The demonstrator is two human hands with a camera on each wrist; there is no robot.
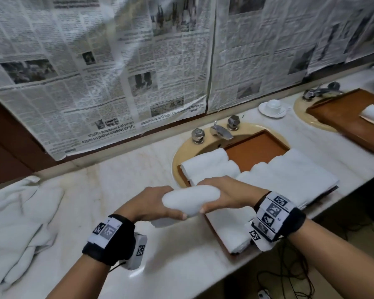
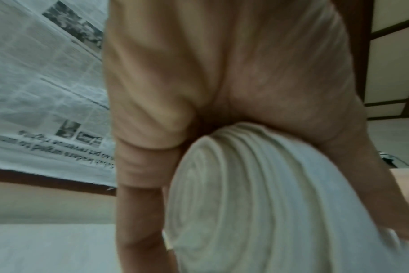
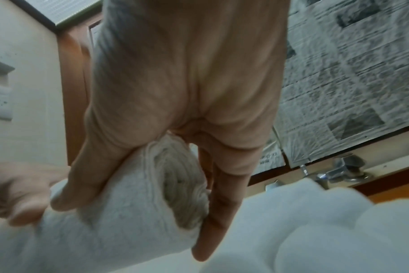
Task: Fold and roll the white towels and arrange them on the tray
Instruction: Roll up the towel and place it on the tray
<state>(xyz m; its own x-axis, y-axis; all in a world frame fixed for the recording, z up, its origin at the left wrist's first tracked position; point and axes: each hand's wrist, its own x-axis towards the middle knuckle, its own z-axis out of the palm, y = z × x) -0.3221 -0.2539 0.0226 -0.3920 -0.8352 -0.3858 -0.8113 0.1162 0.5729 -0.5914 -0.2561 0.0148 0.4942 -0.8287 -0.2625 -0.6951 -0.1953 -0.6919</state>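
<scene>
I hold a rolled white towel (image 1: 190, 200) between both hands, level, just above the marble counter and in front of the brown wooden tray (image 1: 255, 147). My left hand (image 1: 158, 201) grips its left end, thumb underneath. My right hand (image 1: 225, 195) grips the right end. In the left wrist view the left hand (image 2: 199, 92) wraps the spiral end of the rolled towel (image 2: 245, 203). The right wrist view shows the right hand (image 3: 187, 92) with its thumb and fingers on either side of the rolled towel (image 3: 128, 212). Rolled towels (image 1: 207, 167) lie on the tray's left; more white towels (image 1: 289, 175) cover its right.
A heap of unfolded white towels (image 1: 20, 223) lies at the counter's left. The tray sits over a sink with a chrome faucet (image 1: 220, 131). A cup and saucer (image 1: 272, 106) stand behind. A second tray (image 1: 343, 117) lies over the far right sink. Newspaper covers the wall.
</scene>
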